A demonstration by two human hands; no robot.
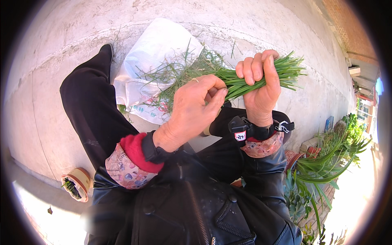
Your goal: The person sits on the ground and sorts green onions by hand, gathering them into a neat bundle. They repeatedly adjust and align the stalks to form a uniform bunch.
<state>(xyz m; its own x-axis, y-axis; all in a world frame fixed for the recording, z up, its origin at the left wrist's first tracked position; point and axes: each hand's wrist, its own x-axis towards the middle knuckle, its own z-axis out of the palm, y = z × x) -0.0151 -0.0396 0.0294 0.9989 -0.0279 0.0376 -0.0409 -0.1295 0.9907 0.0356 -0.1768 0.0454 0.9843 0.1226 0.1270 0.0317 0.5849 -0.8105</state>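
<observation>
A thick bunch of long, narrow green leaves, which look like garlic chives [289, 72], lies across my right hand [260, 88]. The fingers and thumb of that hand wrap around it, and the tips on the right side end fairly evenly. At the bunch's left part, my left hand [194, 107] pinches thumb against forefinger on the leaves; the exact strands between them are hidden. Beneath and beyond the hands, a white woven plastic sack [162, 39] bearing print lies on the ground. Loose, tangled green and dry strands [211, 59] are heaped on its right side.
Pale concrete ground [39, 107] surrounds my bent legs in black trousers [88, 98]. A plant pot [82, 180] with dark soil stands at lower left. Long-leaved potted plants [324, 165] line the right side, and a brick wall [355, 27] rises at upper right.
</observation>
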